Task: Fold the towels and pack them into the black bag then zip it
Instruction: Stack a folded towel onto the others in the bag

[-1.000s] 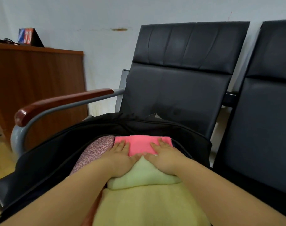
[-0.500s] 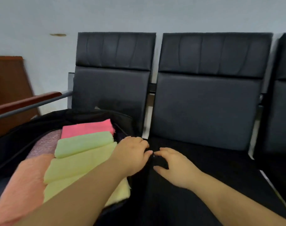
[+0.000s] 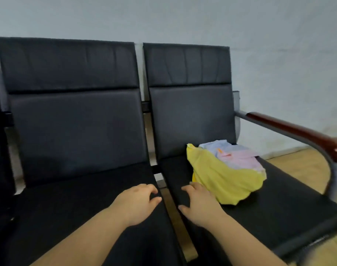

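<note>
A: Background and seating?
B: Pale grey wall [image 3: 259,35] at the far side; two black padded seats side by side, left seat [image 3: 77,189] and right seat [image 3: 279,204], with a wooden armrest [image 3: 298,134] at far right.

A: Hands?
B: Left hand [image 3: 137,204] over the left seat's near right edge, fingers loosely curled, holding nothing. Right hand [image 3: 200,205] over the right seat, fingers spread, holding nothing, just beside the pile.

A: Towels?
B: Unfolded yellow towel [image 3: 221,177] heaped on the right seat, pastel towels [image 3: 238,156] on top. Black bag not in view.
</note>
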{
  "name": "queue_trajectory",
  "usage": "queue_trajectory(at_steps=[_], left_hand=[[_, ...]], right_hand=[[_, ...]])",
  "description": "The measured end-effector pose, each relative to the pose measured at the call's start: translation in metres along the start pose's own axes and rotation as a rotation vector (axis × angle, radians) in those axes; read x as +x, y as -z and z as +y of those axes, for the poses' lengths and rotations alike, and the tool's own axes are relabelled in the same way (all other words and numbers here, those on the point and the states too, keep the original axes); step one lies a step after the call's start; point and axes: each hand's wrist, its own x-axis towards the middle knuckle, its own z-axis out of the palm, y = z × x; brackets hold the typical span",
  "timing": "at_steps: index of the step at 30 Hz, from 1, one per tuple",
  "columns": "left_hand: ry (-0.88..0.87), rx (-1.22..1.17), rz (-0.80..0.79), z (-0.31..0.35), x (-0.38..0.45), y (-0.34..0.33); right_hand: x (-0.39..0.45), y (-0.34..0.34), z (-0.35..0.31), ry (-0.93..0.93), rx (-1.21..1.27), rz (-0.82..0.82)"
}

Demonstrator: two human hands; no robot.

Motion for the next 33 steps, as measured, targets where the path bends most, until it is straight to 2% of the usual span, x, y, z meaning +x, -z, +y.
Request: queue_trajectory(at_steps=[5,9,13,16,20,24,27,30,33], left_hand=[[-0.027,-0.167,-0.069,0.057,0.061,-0.039],[-0.046,-0.238,-0.07,0.09,0.103,-0.065],[-0.048,-0.293,-0.049,0.113,0.144,-0.081],[0.059,-0.478,-0.073,0.123,0.167,-0.096],[0.272,-0.705,-0.015,0.128,0.181,-0.106],[0.36,-0.95,0.0,0.123,0.179,-0.108],[0.417,-1.239,-0.04,0.122,0.17,-0.104],[0.524,-1.464,-0.058,0.126,0.165,-0.086],[0.515,-1.505,-0.05,0.127,0.162,-0.068]], right_hand=[[-0.002,0.006,0.084,-0.255,0.17,0.112],[0.012,0.013,0.126,-0.379,0.274,0.26],[0.029,0.014,0.152,-0.465,0.336,0.259],[0.036,0.011,0.16,-0.524,0.37,0.216],[0.041,0.017,0.159,-0.564,0.395,0.224],[0.037,0.026,0.145,-0.491,0.31,0.296],[0.03,0.027,0.129,-0.292,0.28,0.463],[0.026,0.028,0.114,-0.177,0.464,0.387],[0.019,0.027,0.101,-0.148,0.594,0.342]])
